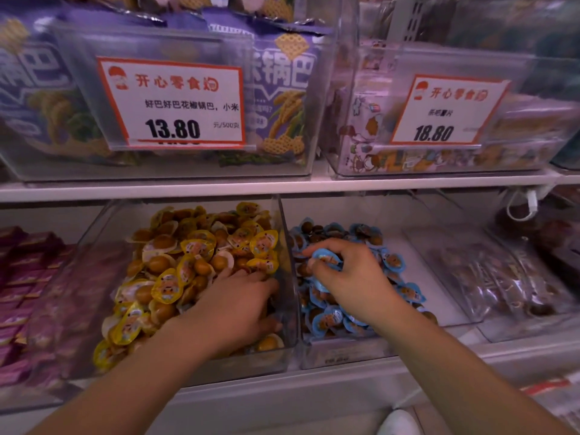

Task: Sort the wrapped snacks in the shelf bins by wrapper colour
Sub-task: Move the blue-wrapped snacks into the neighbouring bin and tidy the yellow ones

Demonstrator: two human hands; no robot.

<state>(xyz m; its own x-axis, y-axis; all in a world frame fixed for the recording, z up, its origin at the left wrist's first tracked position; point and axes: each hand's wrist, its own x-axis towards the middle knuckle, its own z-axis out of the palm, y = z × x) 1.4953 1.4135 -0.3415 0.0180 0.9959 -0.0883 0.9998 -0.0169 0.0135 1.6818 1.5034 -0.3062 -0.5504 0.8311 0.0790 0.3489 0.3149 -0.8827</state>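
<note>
Left hand (241,304) buried in yellow snacks (188,265), right fingers (317,262) pinching blue snack (326,257)

- Left hand (233,304): bare, no ring, no glove.
- Right hand (346,273): bare as well, nails short and plain.
- Both forearms run bare to the bottom edge; no sleeve, watch or band shows.
- Down low, a white rounded shape, maybe a shoe (400,423); too blurred to be sure.

Two price cards, 13.80 (171,103) and 18.80 (447,111), front upper bins of purple snack bags (282,98), with purple packets (18,277) lower left.
</note>
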